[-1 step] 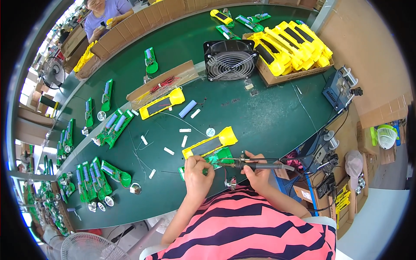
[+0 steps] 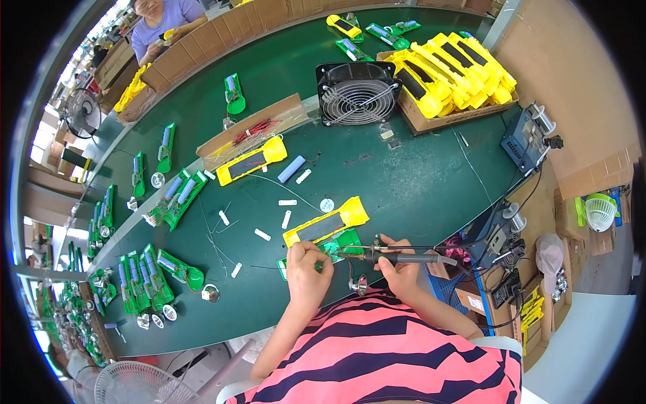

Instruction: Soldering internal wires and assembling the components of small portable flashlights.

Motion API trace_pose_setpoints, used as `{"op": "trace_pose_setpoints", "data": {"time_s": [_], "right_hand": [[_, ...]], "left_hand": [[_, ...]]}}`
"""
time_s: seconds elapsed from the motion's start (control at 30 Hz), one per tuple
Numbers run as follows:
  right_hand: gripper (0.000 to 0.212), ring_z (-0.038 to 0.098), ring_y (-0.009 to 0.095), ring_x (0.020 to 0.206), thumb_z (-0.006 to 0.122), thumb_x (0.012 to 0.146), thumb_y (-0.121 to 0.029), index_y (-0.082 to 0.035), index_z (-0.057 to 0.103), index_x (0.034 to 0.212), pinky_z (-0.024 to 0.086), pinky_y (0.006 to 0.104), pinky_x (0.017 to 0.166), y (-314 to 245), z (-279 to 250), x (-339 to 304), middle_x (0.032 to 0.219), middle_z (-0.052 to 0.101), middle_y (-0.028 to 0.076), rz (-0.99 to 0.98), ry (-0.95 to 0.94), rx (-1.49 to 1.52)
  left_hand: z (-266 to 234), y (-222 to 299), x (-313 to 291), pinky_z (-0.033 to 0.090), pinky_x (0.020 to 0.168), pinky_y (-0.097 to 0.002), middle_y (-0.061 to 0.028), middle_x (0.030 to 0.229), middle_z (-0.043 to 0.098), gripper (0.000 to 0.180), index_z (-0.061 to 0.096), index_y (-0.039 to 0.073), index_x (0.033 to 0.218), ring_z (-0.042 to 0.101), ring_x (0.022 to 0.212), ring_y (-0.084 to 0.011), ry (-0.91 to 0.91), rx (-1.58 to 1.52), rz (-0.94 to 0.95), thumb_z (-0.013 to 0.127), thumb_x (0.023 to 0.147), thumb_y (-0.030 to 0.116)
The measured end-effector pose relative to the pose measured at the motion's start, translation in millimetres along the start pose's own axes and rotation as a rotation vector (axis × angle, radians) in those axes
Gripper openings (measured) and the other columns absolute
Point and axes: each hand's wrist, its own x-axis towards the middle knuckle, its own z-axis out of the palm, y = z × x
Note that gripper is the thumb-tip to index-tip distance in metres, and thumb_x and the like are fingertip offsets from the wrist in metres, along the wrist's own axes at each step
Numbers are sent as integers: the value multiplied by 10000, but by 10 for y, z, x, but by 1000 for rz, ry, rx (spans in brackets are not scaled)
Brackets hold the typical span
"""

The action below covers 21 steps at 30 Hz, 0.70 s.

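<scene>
At the near edge of the green table (image 2: 417, 182), the right hand (image 2: 402, 269) grips a soldering iron (image 2: 397, 256) (tip pointing left) against the green circuit board (image 2: 340, 244) beside a yellow casing (image 2: 326, 223), while the left hand (image 2: 306, 266) pinches a thin wire (image 2: 259, 267) there.

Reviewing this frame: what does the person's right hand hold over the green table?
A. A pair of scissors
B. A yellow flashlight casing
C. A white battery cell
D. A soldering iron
D: the right hand grips a dark-handled soldering iron, its tip pointing left toward the green circuit board beside the left hand, just below a yellow casing.
</scene>
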Motion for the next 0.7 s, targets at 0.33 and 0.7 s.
{"op": "trace_pose_setpoints", "data": {"time_s": [0.33, 0.7], "right_hand": [[184, 566, 99, 598, 558, 758, 12, -12, 476, 921, 262, 420, 992, -207, 5, 66, 724, 530, 39, 54, 79, 170], [205, 579, 101, 604, 560, 750, 25, -22, 489, 937, 241, 429, 1005, -194, -53, 20, 749, 515, 33, -30, 117, 132]], "left_hand": [[-10, -7, 36, 411, 660, -343, -89, 786, 488, 131, 534, 25, 602, 484, 758, -260, -54, 7, -22, 623, 537, -45], [-25, 19, 66, 414, 662, -351, -124, 816, 464, 163, 527, 19, 664, 485, 772, -283, -89, 38, -27, 621, 544, -40]]}}
